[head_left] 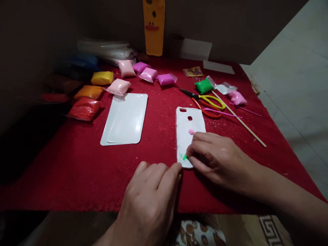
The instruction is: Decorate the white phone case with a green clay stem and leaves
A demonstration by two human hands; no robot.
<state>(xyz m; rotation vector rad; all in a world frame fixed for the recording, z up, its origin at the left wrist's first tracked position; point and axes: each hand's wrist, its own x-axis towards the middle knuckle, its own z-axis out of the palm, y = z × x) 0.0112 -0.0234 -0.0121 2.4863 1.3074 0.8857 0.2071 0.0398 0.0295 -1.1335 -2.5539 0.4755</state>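
1. Left hand [151, 194] nearest, fingers curled, fingertips braced on the near corner of the white phone case [188, 126]; steadying, not gripping
2. Right hand [217, 159] pinched on a green clay bit [183, 156] at the case's near end
3. Case lies flat on the red tabletop [64, 164]; pink clay dot [191, 131] mid-case
4. Step judged: pressing on decoration; next needs light, accurate fingertip pressure
5. Beyond: scissors [205, 100], wooden stick [239, 119], clay packets [102, 78]
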